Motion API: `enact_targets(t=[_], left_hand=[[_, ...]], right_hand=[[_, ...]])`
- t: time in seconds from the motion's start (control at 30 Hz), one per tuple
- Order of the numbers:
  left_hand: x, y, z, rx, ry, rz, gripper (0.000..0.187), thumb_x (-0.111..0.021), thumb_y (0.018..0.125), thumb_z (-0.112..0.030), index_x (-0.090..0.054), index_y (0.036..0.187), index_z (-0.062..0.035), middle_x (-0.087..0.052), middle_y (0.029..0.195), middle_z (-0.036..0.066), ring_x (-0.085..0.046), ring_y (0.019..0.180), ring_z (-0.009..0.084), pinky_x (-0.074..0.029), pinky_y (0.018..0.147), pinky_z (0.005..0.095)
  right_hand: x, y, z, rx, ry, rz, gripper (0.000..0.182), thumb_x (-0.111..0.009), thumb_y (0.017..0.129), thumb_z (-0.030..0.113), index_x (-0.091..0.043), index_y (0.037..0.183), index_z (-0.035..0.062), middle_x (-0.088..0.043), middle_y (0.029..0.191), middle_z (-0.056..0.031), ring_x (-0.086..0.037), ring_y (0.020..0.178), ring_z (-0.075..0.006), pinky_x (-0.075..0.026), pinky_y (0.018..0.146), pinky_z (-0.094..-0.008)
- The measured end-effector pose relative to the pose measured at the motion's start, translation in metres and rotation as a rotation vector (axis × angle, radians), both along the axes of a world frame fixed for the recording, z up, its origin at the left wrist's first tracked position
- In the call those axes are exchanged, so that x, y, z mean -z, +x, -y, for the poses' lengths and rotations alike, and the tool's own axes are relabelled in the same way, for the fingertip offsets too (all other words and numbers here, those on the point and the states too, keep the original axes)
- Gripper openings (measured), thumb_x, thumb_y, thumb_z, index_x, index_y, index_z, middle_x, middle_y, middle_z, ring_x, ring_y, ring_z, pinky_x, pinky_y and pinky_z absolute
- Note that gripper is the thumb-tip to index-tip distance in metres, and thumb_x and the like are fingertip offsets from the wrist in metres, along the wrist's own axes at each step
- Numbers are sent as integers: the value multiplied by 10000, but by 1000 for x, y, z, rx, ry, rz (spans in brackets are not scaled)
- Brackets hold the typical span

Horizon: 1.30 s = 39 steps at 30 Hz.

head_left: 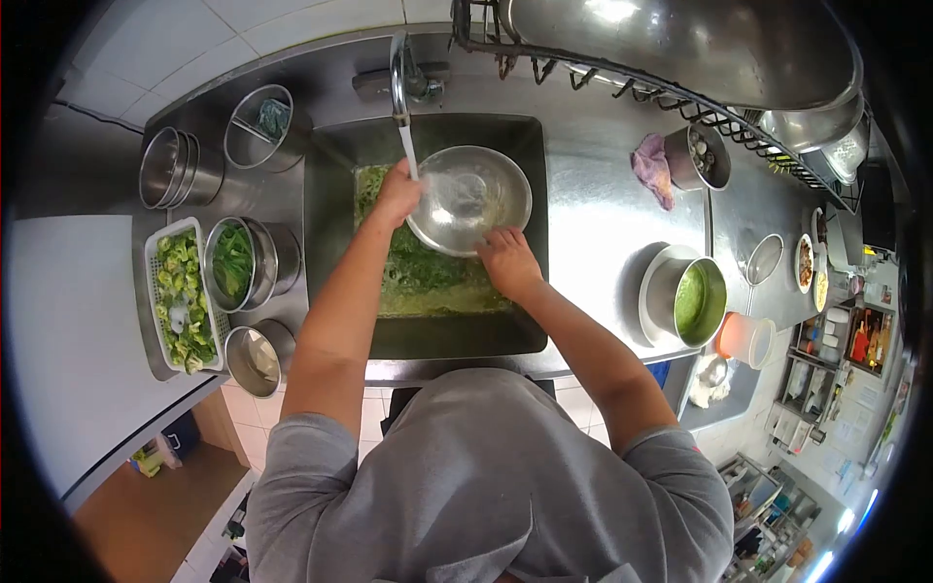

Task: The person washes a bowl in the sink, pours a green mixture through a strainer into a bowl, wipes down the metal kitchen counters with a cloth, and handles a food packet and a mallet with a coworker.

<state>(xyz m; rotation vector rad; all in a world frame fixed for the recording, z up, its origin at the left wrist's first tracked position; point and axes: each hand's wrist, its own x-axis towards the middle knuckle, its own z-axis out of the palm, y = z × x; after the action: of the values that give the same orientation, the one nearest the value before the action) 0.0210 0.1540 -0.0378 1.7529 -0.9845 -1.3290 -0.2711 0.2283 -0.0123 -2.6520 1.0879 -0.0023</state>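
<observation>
A round stainless steel bowl [483, 180] is held over the sink [525, 330], under the running faucet [399, 83]. Water falls onto the bowl's left side and spreads across its inside. My left hand [397, 194] grips the left rim, close beside the stream. At the lower right rim is my right hand [507, 260], its fingers curled over the edge and its thumb partly hidden. Beneath the bowl, chopped green leaves [428, 277] lie in greenish water in the sink.
Left of the sink stand a white basket [201, 233] of broccoli and several metal pots, one with green leaves [232, 260]. On the right are a pot of green liquid [692, 296], a purple cloth [652, 170] and a strainer [765, 258]. A wire rack [632, 83] overhangs the upper right.
</observation>
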Motion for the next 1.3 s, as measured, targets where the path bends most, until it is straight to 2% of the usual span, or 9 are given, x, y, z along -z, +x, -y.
enact_targets(t=[0.07, 0.37, 0.53, 0.57, 0.7, 0.8, 0.93, 1.07, 1.3], left_hand=[[19, 2, -9, -141, -199, -75, 205, -710, 924, -48, -688, 1125, -12, -672, 894, 33, -617, 820, 150, -511, 750, 335], [31, 38, -86, -508, -286, 234, 55, -678, 997, -51, -666, 1042, -21, -607, 840, -9, -513, 761, 97, -441, 685, 298], [32, 1, -71, -633, -410, -97, 82, -658, 1056, -65, -659, 977, -44, -622, 859, -36, -496, 764, 64, -425, 673, 278], [18, -12, -66, -667, -388, -194, 75, -658, 1059, -68, -665, 989, -41, -627, 860, -35, -501, 769, 63, -429, 675, 282], [-1, -37, -53, -634, -346, -187, 64, -655, 1063, -74, -688, 1035, -26, -643, 864, -31, -511, 764, 63, -436, 665, 285], [-6, -24, -55, -575, -330, -126, 67, -658, 1062, -65, -694, 1027, -21, -648, 866, -34, -515, 757, 58, -438, 665, 278], [-18, -21, -54, -588, -374, -270, 71, -668, 1060, -56, -689, 997, -31, -629, 856, -57, -517, 750, 40, -433, 672, 262], [12, -48, -41, -692, -412, -441, 47, -676, 1056, -57, -680, 1010, -47, -630, 858, -50, -520, 756, 45, -441, 686, 261], [-8, -35, -49, -738, -359, -722, 76, -688, 1036, -57, -653, 1103, -61, -708, 1051, 37, -652, 926, 153, -532, 829, 336]], right_hand=[[-6, 7, 7, 12, -3, 23, 384, -663, 957, 137, -717, 1337, 152, -644, 1365, -104, -547, 1381, -309, -361, 1216, -494], [1, 36, 31, 332, 392, 459, 322, -695, 955, 206, -734, 1257, 100, -701, 1282, -126, -632, 1272, -354, -459, 1121, -541], [17, 73, 4, -46, -172, 97, 622, -690, 958, 245, -543, 1505, -12, -510, 1560, -199, -444, 1488, -381, -329, 1232, -605], [37, 82, 2, 82, -162, -216, 786, -683, 967, 313, -391, 1607, -37, -331, 1705, -205, -297, 1585, -383, -258, 1262, -624], [7, 128, -4, 37, 380, -236, 742, -565, 1052, 242, -259, 1684, 2, -244, 1767, -194, -230, 1634, -371, -254, 1298, -539], [9, 86, 5, -156, 314, 82, 725, -540, 1047, 177, -250, 1686, -4, -240, 1773, -191, -242, 1636, -345, -242, 1309, -527], [32, 46, 28, -78, -179, -266, 687, -472, 1049, 160, -268, 1682, -13, -247, 1775, -189, -178, 1664, -311, -186, 1341, -464], [2, 109, 8, 153, 187, -104, 590, -446, 1059, 148, -403, 1621, -25, -297, 1754, -195, -248, 1642, -342, -223, 1319, -489], [24, 71, 23, -72, -61, 86, 689, -513, 984, 84, -339, 1644, -10, -392, 1709, -178, -349, 1602, -334, -261, 1306, -499]])
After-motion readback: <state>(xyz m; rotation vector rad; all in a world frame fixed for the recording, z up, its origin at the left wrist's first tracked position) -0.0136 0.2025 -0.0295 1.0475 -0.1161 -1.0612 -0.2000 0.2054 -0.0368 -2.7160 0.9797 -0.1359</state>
